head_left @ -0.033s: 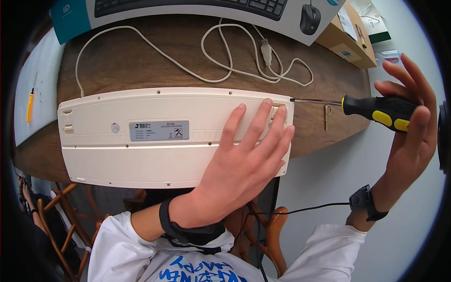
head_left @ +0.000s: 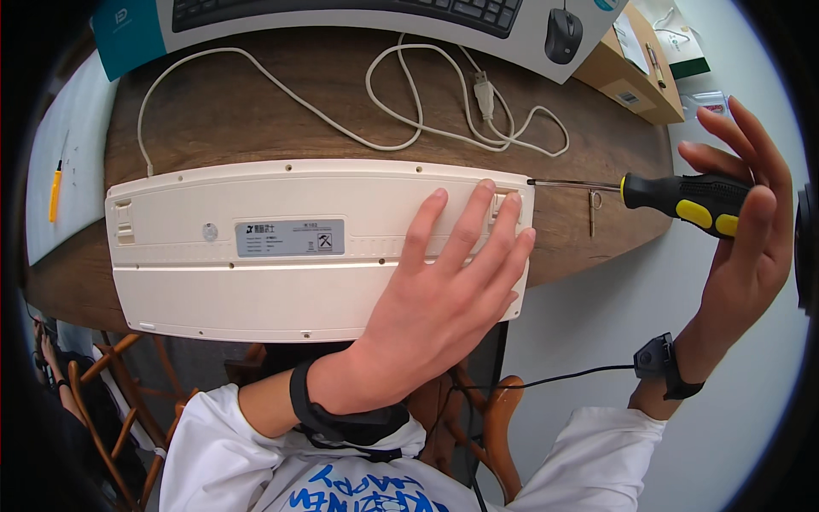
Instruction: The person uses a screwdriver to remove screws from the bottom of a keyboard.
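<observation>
A white keyboard [head_left: 188, 299] lies underside up on the dark wooden table [head_left: 299, 115], its pale cable [head_left: 324, 119] looped above it. My left hand [head_left: 435, 299] lies on the keyboard's right part with fingers apart. My right hand [head_left: 738, 247] holds a black-and-yellow screwdriver [head_left: 661, 194] horizontally by the end of its handle, some fingers raised. The screwdriver's tip is at the keyboard's top right corner; whether it is in a screw hole is too small to tell. A small metal tool with a ring [head_left: 594, 213] lies beneath the shaft, right of the keyboard.
A printed keyboard-and-mouse box [head_left: 136, 34] spans the back, beside a cardboard box [head_left: 614, 81]. A yellow-handled screwdriver [head_left: 55, 196] lies on a white sheet [head_left: 72, 128] at left. Another person's arm [head_left: 60, 375] shows at lower left, near wooden chairs [head_left: 124, 367].
</observation>
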`<act>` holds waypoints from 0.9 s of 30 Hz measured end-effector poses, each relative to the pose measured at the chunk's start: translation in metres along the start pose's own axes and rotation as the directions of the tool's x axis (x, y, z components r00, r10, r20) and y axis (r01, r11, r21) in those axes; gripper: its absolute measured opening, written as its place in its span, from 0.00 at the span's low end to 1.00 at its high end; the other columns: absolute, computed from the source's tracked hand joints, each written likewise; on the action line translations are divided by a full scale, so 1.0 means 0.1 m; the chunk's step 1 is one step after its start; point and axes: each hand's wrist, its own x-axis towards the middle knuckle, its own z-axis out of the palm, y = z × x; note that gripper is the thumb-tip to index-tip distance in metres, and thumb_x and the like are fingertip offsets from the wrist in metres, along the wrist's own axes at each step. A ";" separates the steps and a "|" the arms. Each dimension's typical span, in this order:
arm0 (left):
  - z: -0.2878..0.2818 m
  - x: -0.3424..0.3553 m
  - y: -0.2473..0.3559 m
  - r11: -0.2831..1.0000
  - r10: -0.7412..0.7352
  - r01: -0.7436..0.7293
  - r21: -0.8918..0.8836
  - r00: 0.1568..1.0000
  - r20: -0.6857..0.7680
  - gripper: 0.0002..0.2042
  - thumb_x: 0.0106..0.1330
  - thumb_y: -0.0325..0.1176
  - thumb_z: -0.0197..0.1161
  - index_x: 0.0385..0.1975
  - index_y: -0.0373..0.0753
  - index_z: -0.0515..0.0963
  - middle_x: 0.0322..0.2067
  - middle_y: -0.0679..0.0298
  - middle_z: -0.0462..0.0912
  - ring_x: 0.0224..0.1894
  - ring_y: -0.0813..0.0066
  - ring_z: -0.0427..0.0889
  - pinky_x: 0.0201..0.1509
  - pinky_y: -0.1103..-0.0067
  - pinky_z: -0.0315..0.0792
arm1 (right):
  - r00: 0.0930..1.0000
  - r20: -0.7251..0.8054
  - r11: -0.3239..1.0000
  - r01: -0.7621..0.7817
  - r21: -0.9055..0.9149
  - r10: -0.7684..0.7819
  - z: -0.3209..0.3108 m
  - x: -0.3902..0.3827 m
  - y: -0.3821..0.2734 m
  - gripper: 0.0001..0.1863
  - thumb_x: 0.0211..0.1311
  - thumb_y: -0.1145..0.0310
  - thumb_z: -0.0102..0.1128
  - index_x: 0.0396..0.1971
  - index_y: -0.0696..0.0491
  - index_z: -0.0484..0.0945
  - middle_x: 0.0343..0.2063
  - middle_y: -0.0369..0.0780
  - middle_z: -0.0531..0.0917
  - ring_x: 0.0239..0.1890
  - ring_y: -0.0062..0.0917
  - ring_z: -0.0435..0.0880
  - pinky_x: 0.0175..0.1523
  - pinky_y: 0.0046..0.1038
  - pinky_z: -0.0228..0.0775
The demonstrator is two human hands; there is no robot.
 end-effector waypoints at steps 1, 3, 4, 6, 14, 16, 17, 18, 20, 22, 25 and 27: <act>0.00 0.00 0.00 1.000 0.002 -0.002 -0.011 1.000 -0.001 0.27 0.61 0.44 0.64 0.61 0.48 0.73 0.65 0.59 0.68 0.70 0.59 0.63 0.72 0.55 0.49 | 0.997 -0.045 0.996 0.053 -0.069 -0.056 0.04 0.01 -0.03 0.30 0.75 0.48 0.40 0.61 0.56 0.71 0.54 0.47 0.81 0.52 0.29 0.84 0.59 0.28 0.73; -0.02 0.00 0.00 1.000 0.000 0.000 -0.010 1.000 -0.001 0.26 0.61 0.44 0.64 0.61 0.48 0.73 0.65 0.59 0.68 0.70 0.59 0.63 0.72 0.55 0.49 | 0.976 -0.136 0.968 0.138 -0.211 -0.169 0.13 0.02 -0.08 0.25 0.79 0.53 0.37 0.58 0.55 0.74 0.51 0.45 0.83 0.46 0.26 0.86 0.53 0.23 0.76; -0.03 -0.01 0.00 1.000 0.000 0.000 -0.010 1.000 -0.002 0.26 0.61 0.44 0.64 0.61 0.48 0.73 0.65 0.60 0.68 0.70 0.59 0.63 0.72 0.55 0.49 | 0.992 -0.121 0.891 -0.074 -0.449 0.021 0.06 -0.04 -0.18 0.23 0.78 0.54 0.40 0.56 0.54 0.76 0.48 0.43 0.84 0.44 0.26 0.86 0.50 0.21 0.76; 0.00 0.00 0.00 1.000 -0.001 0.001 -0.004 1.000 0.001 0.26 0.61 0.44 0.64 0.61 0.48 0.73 0.65 0.60 0.68 0.70 0.59 0.64 0.72 0.55 0.49 | 0.981 -0.131 0.803 -0.194 -0.563 0.145 0.03 -0.13 -0.20 0.19 0.78 0.56 0.44 0.52 0.53 0.78 0.44 0.40 0.84 0.40 0.24 0.85 0.45 0.20 0.74; 0.00 -0.02 0.00 1.000 0.004 -0.004 -0.021 1.000 -0.006 0.26 0.61 0.44 0.64 0.60 0.48 0.74 0.65 0.60 0.69 0.69 0.59 0.64 0.72 0.55 0.49 | 0.993 -0.117 0.955 -0.040 -0.294 0.006 -0.05 -0.21 -0.32 0.18 0.72 0.60 0.54 0.54 0.54 0.78 0.40 0.39 0.81 0.42 0.22 0.81 0.48 0.20 0.74; 0.02 -0.02 0.00 1.000 0.007 -0.007 -0.013 1.000 -0.007 0.26 0.61 0.44 0.64 0.60 0.48 0.74 0.65 0.60 0.69 0.69 0.59 0.63 0.72 0.55 0.49 | 0.982 -0.187 0.964 -0.025 -0.263 -0.026 0.02 -0.19 -0.25 0.18 0.70 0.61 0.58 0.53 0.56 0.79 0.40 0.39 0.79 0.41 0.23 0.81 0.48 0.21 0.74; 0.02 -0.02 -0.01 1.000 0.007 -0.007 -0.013 1.000 -0.007 0.26 0.61 0.44 0.64 0.60 0.48 0.74 0.65 0.60 0.69 0.69 0.59 0.63 0.72 0.55 0.49 | 0.978 -0.205 0.966 -0.018 -0.259 -0.037 0.02 -0.20 -0.22 0.18 0.70 0.61 0.59 0.51 0.57 0.79 0.41 0.39 0.80 0.41 0.23 0.81 0.48 0.21 0.74; 0.03 -0.01 -0.01 1.000 0.007 -0.007 -0.013 1.000 -0.009 0.26 0.61 0.44 0.64 0.60 0.48 0.74 0.65 0.60 0.69 0.69 0.59 0.63 0.72 0.55 0.49 | 0.974 -0.223 0.967 -0.011 -0.256 -0.048 0.02 -0.20 -0.20 0.17 0.69 0.60 0.60 0.50 0.58 0.80 0.42 0.40 0.80 0.41 0.23 0.81 0.48 0.21 0.74; 0.03 -0.01 -0.02 1.000 0.007 -0.007 -0.014 1.000 -0.010 0.26 0.61 0.44 0.64 0.60 0.48 0.74 0.65 0.60 0.69 0.69 0.59 0.63 0.72 0.55 0.49 | 0.957 -0.285 0.952 -0.038 -0.302 -0.052 0.02 -0.22 -0.18 0.17 0.70 0.59 0.60 0.48 0.58 0.80 0.43 0.40 0.81 0.41 0.24 0.82 0.48 0.21 0.75; 0.03 0.00 -0.01 1.000 0.014 -0.014 -0.003 1.000 -0.006 0.26 0.60 0.44 0.64 0.60 0.48 0.74 0.65 0.60 0.69 0.69 0.59 0.63 0.72 0.55 0.49 | 0.947 -0.316 0.929 -0.058 -0.366 -0.065 -0.03 -0.24 -0.16 0.18 0.71 0.58 0.57 0.48 0.57 0.81 0.45 0.41 0.83 0.41 0.25 0.84 0.47 0.22 0.76; 0.01 0.01 -0.01 1.000 0.017 -0.016 0.010 1.000 -0.010 0.26 0.60 0.44 0.65 0.60 0.49 0.74 0.65 0.60 0.69 0.69 0.59 0.64 0.72 0.55 0.49 | 0.932 -0.352 0.904 -0.076 -0.420 -0.085 -0.10 -0.26 -0.16 0.19 0.74 0.56 0.53 0.49 0.57 0.81 0.46 0.43 0.84 0.40 0.27 0.86 0.47 0.22 0.77; 0.02 -0.01 -0.02 1.000 0.015 -0.015 0.005 1.000 -0.026 0.25 0.60 0.43 0.65 0.59 0.46 0.74 0.65 0.60 0.69 0.69 0.59 0.63 0.72 0.55 0.49 | 0.931 -0.344 0.884 -0.060 -0.464 -0.118 -0.15 -0.29 -0.15 0.21 0.75 0.56 0.50 0.50 0.58 0.80 0.45 0.44 0.85 0.39 0.28 0.87 0.47 0.23 0.78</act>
